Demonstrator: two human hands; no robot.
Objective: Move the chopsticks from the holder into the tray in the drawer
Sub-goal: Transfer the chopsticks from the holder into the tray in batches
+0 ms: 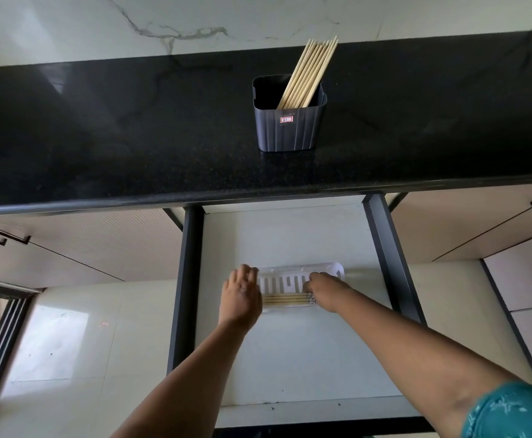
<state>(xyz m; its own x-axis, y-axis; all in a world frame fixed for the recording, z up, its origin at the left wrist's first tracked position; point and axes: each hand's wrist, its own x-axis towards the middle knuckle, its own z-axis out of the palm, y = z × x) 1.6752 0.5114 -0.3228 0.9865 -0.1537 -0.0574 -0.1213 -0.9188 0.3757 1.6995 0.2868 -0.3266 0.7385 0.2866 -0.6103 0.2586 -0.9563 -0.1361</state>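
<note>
A dark grey ribbed holder stands on the black counter, with several pale wooden chopsticks leaning to the right inside it. Below, the drawer is pulled out, and a white slotted tray lies in it. A few chopsticks lie along the tray's near edge. My left hand rests over the tray's left end, fingers spread. My right hand is curled at the right end of those chopsticks; its fingertips are hidden, so its grip is unclear.
The black granite counter has a rounded front edge overhanging the drawer's back. Dark metal drawer rails run down both sides. Closed cabinet fronts with black handles flank the drawer. Pale floor tiles lie below left.
</note>
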